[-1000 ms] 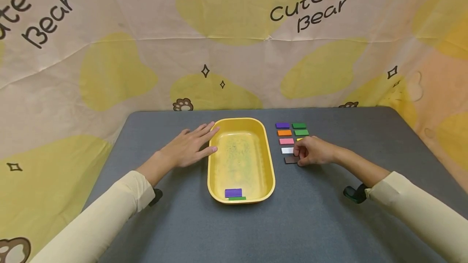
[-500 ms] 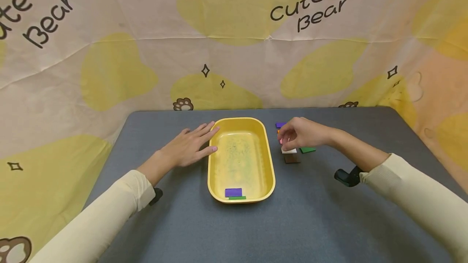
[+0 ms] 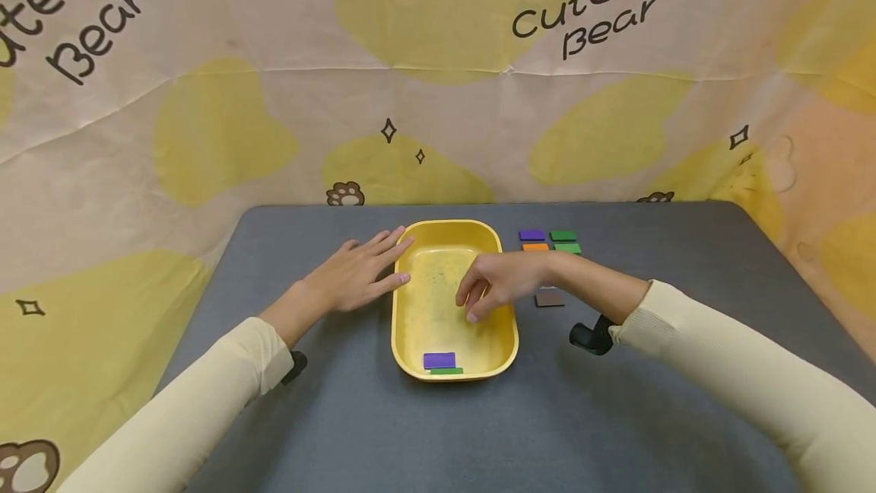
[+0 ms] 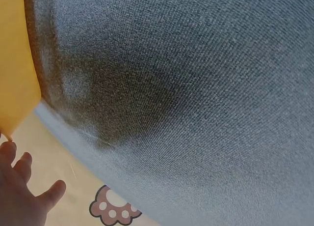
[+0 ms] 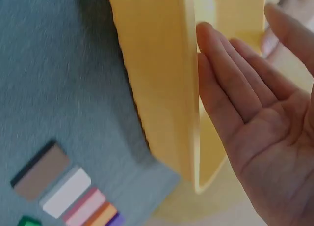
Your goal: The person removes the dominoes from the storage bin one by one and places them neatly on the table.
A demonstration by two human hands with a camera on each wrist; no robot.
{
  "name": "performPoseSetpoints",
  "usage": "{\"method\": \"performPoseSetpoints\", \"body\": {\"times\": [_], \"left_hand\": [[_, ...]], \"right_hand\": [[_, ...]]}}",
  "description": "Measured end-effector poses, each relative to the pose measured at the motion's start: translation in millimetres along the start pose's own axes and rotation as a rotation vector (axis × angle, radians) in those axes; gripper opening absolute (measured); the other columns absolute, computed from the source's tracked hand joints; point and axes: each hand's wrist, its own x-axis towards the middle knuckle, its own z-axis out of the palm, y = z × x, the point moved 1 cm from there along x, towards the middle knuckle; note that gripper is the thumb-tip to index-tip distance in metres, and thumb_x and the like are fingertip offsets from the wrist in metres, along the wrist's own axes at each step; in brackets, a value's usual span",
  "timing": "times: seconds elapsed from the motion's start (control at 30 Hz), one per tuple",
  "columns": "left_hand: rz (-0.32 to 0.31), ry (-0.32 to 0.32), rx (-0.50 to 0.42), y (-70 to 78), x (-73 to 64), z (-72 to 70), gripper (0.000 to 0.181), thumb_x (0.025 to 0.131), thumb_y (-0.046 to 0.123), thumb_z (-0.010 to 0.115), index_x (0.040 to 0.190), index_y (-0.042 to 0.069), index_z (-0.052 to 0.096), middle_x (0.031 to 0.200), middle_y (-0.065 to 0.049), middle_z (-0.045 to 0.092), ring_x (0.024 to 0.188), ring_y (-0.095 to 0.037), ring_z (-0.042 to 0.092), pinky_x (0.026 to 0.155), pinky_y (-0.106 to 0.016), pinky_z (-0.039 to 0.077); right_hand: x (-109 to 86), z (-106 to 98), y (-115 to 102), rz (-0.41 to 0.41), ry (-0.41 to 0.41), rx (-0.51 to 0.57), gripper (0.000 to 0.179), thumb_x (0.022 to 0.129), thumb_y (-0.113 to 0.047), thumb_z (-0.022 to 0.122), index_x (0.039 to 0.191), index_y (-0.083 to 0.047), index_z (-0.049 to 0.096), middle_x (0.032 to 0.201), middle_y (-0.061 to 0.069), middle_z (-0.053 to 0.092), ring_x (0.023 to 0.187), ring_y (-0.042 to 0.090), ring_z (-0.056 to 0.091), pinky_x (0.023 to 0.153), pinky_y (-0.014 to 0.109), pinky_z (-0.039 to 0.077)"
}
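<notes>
My left hand [image 3: 356,272] rests at the left rim of the yellow tray [image 3: 512,352], fingers spread and straight. The left wrist view catches its fingertips [image 4: 24,159] by the tray wall. Over the tray's right half hangs my right hand [image 3: 496,280], bent downward with thumb and fingertips near each other in the head view. From the right wrist, its fingers [image 5: 235,83] reach past the tray rim; I cannot tell whether they pinch anything. Inside the tray's near end lie a purple block [image 3: 439,361] and a green block [image 3: 446,371].
Right of the tray, flat blocks lie in rows: purple [image 3: 531,235], orange [image 3: 536,247], two green [image 3: 563,236], and brown [image 3: 550,300]. My right forearm covers others; the right wrist view shows white [image 5: 66,191] and pink [image 5: 84,206] ones. A printed cloth [image 3: 438,97] hangs behind the table.
My right hand has moved left from the block rows, passing above them, to over the tray. My left hand has stayed at the rim.
</notes>
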Motion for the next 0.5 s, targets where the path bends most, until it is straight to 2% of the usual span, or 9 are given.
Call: {"method": "performPoseSetpoints", "body": {"times": [0.1, 0.17, 0.3, 0.5], "left_hand": [[0.001, 0.003, 0.003, -0.9, 0.7, 0.5, 0.073, 0.102, 0.06, 0.035, 0.161, 0.019, 0.019, 0.166, -0.006, 0.015, 0.15, -0.029, 0.021, 0.111, -0.065, 0.025], [-0.001, 0.001, 0.002, -1.3, 0.9, 0.6, 0.073, 0.102, 0.061, 0.034, 0.161, 0.02, 0.019, 0.166, -0.006, 0.015, 0.15, -0.029, 0.02, 0.111, -0.064, 0.025], [-0.006, 0.0, -0.006, -1.8, 0.8, 0.7, 0.073, 0.102, 0.06, 0.036, 0.161, 0.02, 0.018, 0.166, -0.005, 0.015, 0.15, -0.029, 0.02, 0.112, -0.065, 0.024], [-0.009, 0.0, -0.007, -1.9, 2.3, 1.4, 0.072, 0.103, 0.058, 0.038, 0.161, 0.02, 0.019, 0.166, -0.005, 0.015, 0.15, -0.029, 0.021, 0.112, -0.065, 0.024]], "right_hand": [[9.0, 6, -2, 0.042, -0.106, 0.007, 0.042, 0.094, -0.021, 0.07, 0.128, 0.004, 0.063, 0.11, 0.003, 0.073, 0.098, 0.008, 0.066, 0.092, 0.025, 0.051], [13.4, 10, -4, 0.064, -0.174, 0.012, 0.04, 0.096, -0.021, 0.068, 0.128, 0.002, 0.064, 0.103, -0.002, 0.072, 0.091, 0.006, 0.063, 0.087, 0.022, 0.05], [20.3, 15, -6, 0.08, -0.287, 0.011, 0.035, 0.098, -0.018, 0.065, 0.128, 0.0, 0.065, 0.096, -0.002, 0.069, 0.084, 0.005, 0.057, 0.08, 0.019, 0.047], [27.3, 21, -8, 0.106, -0.315, 0.005, 0.034, 0.099, -0.022, 0.064, 0.129, -0.006, 0.066, 0.104, 0.003, 0.071, 0.09, 0.008, 0.059, 0.087, 0.021, 0.047]]}}
